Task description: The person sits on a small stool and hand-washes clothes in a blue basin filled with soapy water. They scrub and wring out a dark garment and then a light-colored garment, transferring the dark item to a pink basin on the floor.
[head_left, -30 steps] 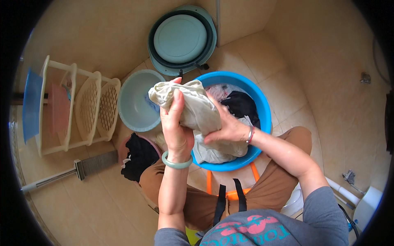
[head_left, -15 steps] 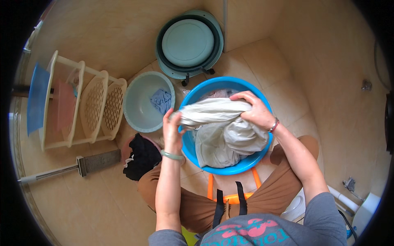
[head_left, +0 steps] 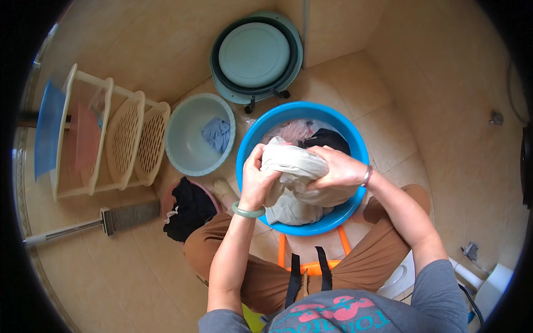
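Observation:
Between my two hands a white cloth garment [head_left: 293,160] is bunched up over a blue basin [head_left: 261,120]. My left hand [head_left: 259,180] grips its left side, fingers closed in the fabric. On the other side, my right hand [head_left: 340,168] is closed on it with the thumb on top. The garment's lower part hangs down into the basin. Behind it in the basin lie a dark garment [head_left: 331,140] and a pinkish cloth [head_left: 294,131], with what looks like suds around them. What the garment is exactly cannot be made out.
Left of the blue basin stands a pale green basin [head_left: 186,144] with a small blue cloth [head_left: 216,134] in it. Black clothing [head_left: 191,211] fills a pink basin. A cream rack [head_left: 126,141], a flat mop [head_left: 133,216] and a folding tub [head_left: 254,54] stand along the walls.
My left hand has moved right and inward, so the stretched white garment is now bunched between both hands. The dark garment behind it has come into view.

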